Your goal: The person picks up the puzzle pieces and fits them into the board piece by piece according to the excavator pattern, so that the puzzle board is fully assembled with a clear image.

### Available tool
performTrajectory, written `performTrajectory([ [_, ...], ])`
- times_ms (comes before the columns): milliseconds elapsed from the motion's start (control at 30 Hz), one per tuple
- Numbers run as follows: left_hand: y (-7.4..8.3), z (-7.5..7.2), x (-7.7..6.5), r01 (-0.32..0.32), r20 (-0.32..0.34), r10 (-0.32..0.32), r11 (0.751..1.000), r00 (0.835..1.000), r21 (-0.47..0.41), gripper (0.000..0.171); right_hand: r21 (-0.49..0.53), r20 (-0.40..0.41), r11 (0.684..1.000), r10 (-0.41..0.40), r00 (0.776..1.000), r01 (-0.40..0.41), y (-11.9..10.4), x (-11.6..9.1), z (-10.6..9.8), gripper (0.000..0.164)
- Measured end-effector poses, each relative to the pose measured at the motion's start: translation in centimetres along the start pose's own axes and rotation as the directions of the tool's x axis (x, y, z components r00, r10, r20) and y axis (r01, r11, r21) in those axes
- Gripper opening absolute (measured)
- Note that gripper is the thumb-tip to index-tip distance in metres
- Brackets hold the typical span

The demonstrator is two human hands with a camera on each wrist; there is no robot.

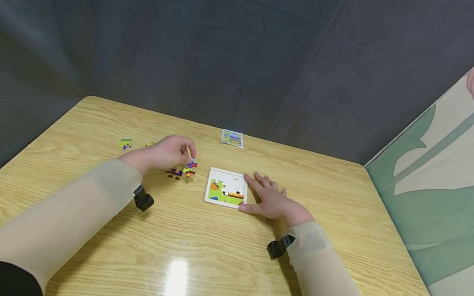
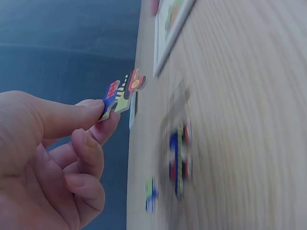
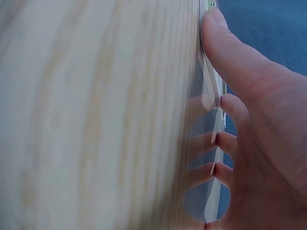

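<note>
My left hand (image 1: 167, 152) pinches a colourful jigsaw piece (image 2: 125, 91) between thumb and index finger, holding it above the table; the other fingers curl loosely. Its printing is blue, red, yellow-green and black. To the right lies a white-rimmed square puzzle tray (image 1: 208, 185) with joined pieces (image 1: 218, 195) along its left and lower parts. My right hand (image 1: 272, 201) rests at the tray's right edge, fingers spread and thumb at the lower right corner. Below the left hand, several loose jigsaw pieces (image 1: 174, 174) lie on the table, blurred in the left wrist view.
Behind the tray lies a small picture card (image 1: 231, 138). Another loose piece (image 1: 125, 144) is farther left, partly near the left forearm. A dark curtain (image 1: 212, 50) hangs behind the wooden table (image 1: 218, 251), and a flower-patterned panel (image 1: 464, 189) stands along the right.
</note>
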State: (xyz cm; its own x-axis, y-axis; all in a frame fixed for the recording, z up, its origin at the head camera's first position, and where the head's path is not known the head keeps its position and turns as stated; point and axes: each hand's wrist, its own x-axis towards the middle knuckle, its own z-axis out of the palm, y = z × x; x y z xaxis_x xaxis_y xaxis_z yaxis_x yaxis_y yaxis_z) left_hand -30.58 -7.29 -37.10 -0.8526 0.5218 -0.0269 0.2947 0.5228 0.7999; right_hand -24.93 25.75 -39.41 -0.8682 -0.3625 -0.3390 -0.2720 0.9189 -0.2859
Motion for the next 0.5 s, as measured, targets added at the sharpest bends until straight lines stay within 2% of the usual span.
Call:
performTrajectory([
  [267,1.8,2.6,2.1,-0.035,-0.012,0.035,0.999,0.999,-0.035,0.007,-0.005,-0.005,1.000,-0.003,1.000,0.003,-0.3,0.0,-0.1,0.099],
  [500,2.9,5.0,3.2,-0.017,0.015,0.018,0.998,1.000,-0.054,0.007,-0.016,0.005,1.000,0.012,1.000,-0.012,-0.5,0.0,-0.1,0.099],
])
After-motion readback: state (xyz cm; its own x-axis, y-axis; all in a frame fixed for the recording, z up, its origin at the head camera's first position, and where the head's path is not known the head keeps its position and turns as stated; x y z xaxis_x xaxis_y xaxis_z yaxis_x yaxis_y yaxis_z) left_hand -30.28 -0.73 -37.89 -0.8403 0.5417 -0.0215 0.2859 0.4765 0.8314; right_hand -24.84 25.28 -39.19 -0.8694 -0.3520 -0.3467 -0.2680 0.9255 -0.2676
